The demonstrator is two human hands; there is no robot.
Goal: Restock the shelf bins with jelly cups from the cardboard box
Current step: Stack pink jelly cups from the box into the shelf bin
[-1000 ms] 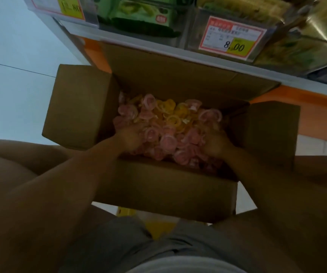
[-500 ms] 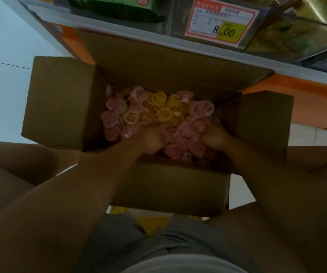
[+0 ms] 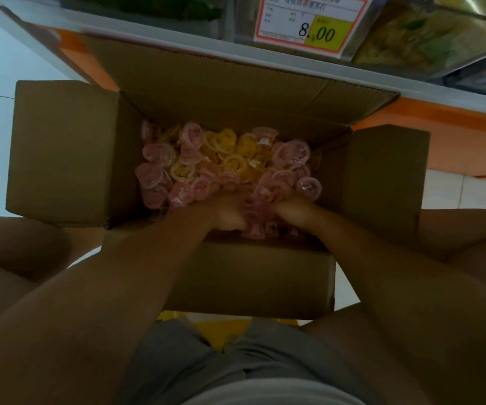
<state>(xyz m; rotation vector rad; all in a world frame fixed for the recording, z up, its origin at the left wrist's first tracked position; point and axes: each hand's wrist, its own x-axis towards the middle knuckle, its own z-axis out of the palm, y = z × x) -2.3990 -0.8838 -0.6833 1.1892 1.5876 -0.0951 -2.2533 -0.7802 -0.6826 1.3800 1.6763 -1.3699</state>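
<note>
An open cardboard box (image 3: 69, 153) stands on the floor in front of me, flaps spread. It holds a heap of pink and yellow jelly cups (image 3: 224, 159). Both my hands are inside, near the box's front wall. My left hand (image 3: 221, 211) and my right hand (image 3: 291, 209) are cupped together round a bunch of pink jelly cups (image 3: 268, 194) between them, fingers curled under the heap and partly hidden by cups.
Shelf bins (image 3: 428, 39) with packaged goods run along the top, above a white shelf edge with a price tag (image 3: 312, 21) reading 8.00. An orange shelf base (image 3: 452, 141) lies behind the box. My bare knees flank the box on a pale tiled floor.
My hands have drawn together from the sides of the heap toward the middle front, gathering pink cups between them. The view has moved closer to the box.
</note>
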